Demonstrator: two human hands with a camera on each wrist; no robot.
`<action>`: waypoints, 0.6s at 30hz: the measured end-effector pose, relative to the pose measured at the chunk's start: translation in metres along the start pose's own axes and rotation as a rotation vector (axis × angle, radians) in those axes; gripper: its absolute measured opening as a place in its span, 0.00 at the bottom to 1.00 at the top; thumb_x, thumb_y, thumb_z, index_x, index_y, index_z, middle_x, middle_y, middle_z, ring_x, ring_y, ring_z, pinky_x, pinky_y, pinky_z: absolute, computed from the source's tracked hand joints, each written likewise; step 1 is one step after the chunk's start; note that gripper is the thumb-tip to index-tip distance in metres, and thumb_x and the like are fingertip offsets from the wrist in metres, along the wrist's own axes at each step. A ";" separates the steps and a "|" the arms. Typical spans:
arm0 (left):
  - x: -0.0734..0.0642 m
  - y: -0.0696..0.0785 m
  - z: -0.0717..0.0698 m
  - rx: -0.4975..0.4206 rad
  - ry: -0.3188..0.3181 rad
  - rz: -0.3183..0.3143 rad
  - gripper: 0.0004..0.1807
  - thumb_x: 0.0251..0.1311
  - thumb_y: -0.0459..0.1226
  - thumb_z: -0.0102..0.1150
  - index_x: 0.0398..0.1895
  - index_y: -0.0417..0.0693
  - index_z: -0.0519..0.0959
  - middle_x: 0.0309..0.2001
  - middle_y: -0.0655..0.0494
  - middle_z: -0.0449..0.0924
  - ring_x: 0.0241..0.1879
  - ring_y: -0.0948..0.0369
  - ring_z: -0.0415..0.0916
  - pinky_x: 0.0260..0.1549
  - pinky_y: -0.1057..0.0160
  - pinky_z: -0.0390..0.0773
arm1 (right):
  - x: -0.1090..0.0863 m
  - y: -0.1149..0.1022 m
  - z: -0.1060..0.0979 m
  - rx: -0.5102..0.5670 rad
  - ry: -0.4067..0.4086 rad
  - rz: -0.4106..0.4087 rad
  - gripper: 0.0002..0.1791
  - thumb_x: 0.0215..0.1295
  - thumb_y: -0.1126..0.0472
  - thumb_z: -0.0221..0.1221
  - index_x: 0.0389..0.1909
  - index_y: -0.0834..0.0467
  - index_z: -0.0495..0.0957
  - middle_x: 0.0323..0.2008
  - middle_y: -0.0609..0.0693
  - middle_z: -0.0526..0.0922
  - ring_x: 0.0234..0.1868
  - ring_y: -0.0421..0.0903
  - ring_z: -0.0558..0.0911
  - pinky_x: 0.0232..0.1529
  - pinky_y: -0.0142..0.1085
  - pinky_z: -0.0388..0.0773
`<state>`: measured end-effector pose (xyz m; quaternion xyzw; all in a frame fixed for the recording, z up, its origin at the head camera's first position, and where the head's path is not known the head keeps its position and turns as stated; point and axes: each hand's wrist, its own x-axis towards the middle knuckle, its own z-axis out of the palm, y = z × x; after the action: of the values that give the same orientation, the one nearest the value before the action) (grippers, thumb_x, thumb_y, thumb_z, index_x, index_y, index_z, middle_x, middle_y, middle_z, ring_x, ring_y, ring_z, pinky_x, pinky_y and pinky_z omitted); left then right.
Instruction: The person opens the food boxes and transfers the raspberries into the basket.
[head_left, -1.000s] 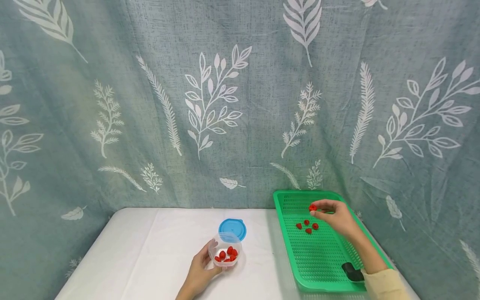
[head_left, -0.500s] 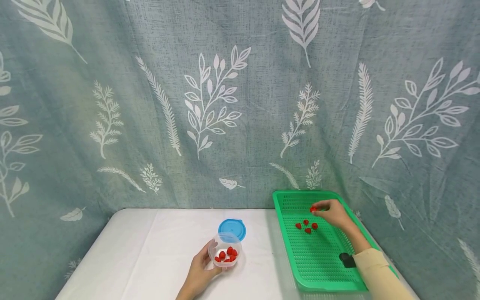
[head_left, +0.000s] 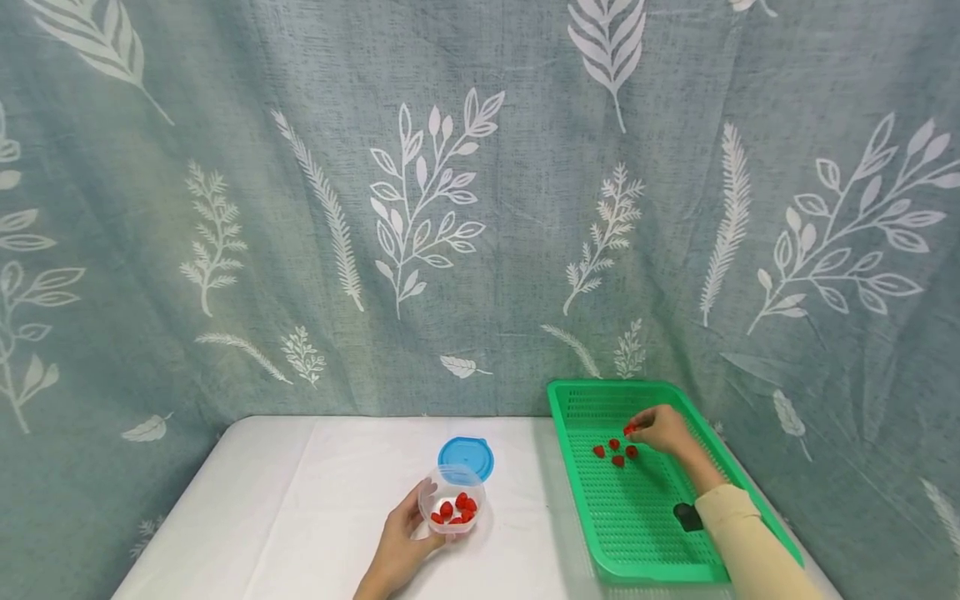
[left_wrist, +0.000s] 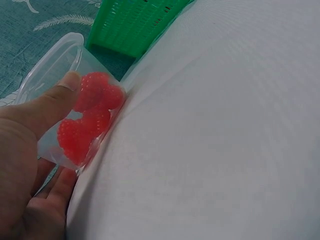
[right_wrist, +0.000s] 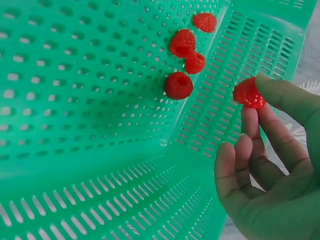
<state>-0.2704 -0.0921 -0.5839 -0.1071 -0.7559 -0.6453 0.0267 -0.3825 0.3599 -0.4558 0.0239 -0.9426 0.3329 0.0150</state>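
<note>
My right hand (right_wrist: 270, 165) pinches a red raspberry (right_wrist: 248, 93) between thumb and fingertips, inside the far part of the green basket (head_left: 637, 533). Several more raspberries (right_wrist: 179, 85) lie on the basket's floor, just left of that hand in the head view. With thumb and fingers around its side, my left hand (head_left: 401, 542) grips a clear plastic tub (left_wrist: 47, 75) on the white table. The tub leans, its mouth facing up and away. Several raspberries (left_wrist: 75, 140) rest in its lower part, seen through the wall.
Just behind the tub lies a round blue lid (head_left: 467, 455) on the white table (head_left: 300, 500). A black device (head_left: 687, 517) sits at the right wrist, over the basket. A green leaf-patterned curtain (head_left: 480, 350) hangs behind the table.
My right hand has lowered slightly in the basket, with the raspberry still pinched, and its forearm has swung a little. The left hand and tub stay put.
</note>
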 end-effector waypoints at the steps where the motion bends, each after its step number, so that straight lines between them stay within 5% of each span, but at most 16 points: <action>1: 0.000 0.000 0.000 -0.003 0.001 0.000 0.51 0.50 0.32 0.78 0.76 0.35 0.60 0.73 0.38 0.67 0.74 0.42 0.62 0.71 0.52 0.67 | 0.000 -0.001 0.000 0.010 -0.004 0.000 0.17 0.60 0.67 0.67 0.47 0.73 0.83 0.42 0.67 0.86 0.44 0.62 0.84 0.41 0.51 0.86; 7: -0.001 0.000 0.001 -0.013 -0.007 -0.008 0.51 0.50 0.33 0.77 0.77 0.35 0.59 0.73 0.38 0.66 0.73 0.42 0.63 0.70 0.52 0.67 | -0.012 -0.025 -0.004 0.067 -0.018 -0.083 0.18 0.64 0.63 0.67 0.51 0.69 0.82 0.50 0.69 0.84 0.45 0.58 0.83 0.40 0.48 0.85; 9: -0.002 0.000 0.001 -0.020 -0.012 -0.011 0.51 0.51 0.33 0.77 0.77 0.36 0.58 0.73 0.38 0.66 0.73 0.42 0.64 0.70 0.52 0.68 | -0.020 -0.041 -0.005 0.092 -0.030 -0.115 0.18 0.66 0.60 0.66 0.53 0.67 0.82 0.49 0.68 0.83 0.40 0.55 0.82 0.34 0.43 0.82; 12: -0.002 0.000 0.001 -0.032 -0.016 -0.011 0.52 0.51 0.33 0.77 0.77 0.36 0.58 0.73 0.37 0.66 0.72 0.42 0.65 0.70 0.52 0.68 | -0.039 -0.073 -0.004 0.132 -0.044 -0.156 0.19 0.69 0.56 0.65 0.55 0.64 0.82 0.55 0.67 0.81 0.48 0.60 0.80 0.31 0.43 0.80; 15: -0.002 0.000 0.000 -0.017 -0.014 -0.012 0.51 0.51 0.33 0.77 0.77 0.36 0.58 0.72 0.38 0.67 0.73 0.42 0.64 0.70 0.53 0.68 | -0.059 -0.103 0.001 0.150 -0.043 -0.247 0.19 0.70 0.56 0.64 0.56 0.61 0.82 0.62 0.66 0.76 0.62 0.65 0.74 0.44 0.50 0.84; 18: -0.001 0.002 -0.001 0.002 -0.006 -0.020 0.51 0.50 0.33 0.77 0.77 0.36 0.59 0.73 0.39 0.66 0.73 0.42 0.63 0.70 0.54 0.69 | -0.076 -0.131 0.012 0.145 -0.012 -0.359 0.16 0.69 0.58 0.65 0.55 0.58 0.83 0.62 0.64 0.76 0.64 0.65 0.73 0.51 0.56 0.83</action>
<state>-0.2695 -0.0929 -0.5819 -0.1014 -0.7576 -0.6446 0.0183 -0.2992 0.2535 -0.3864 0.1945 -0.8968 0.3917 0.0666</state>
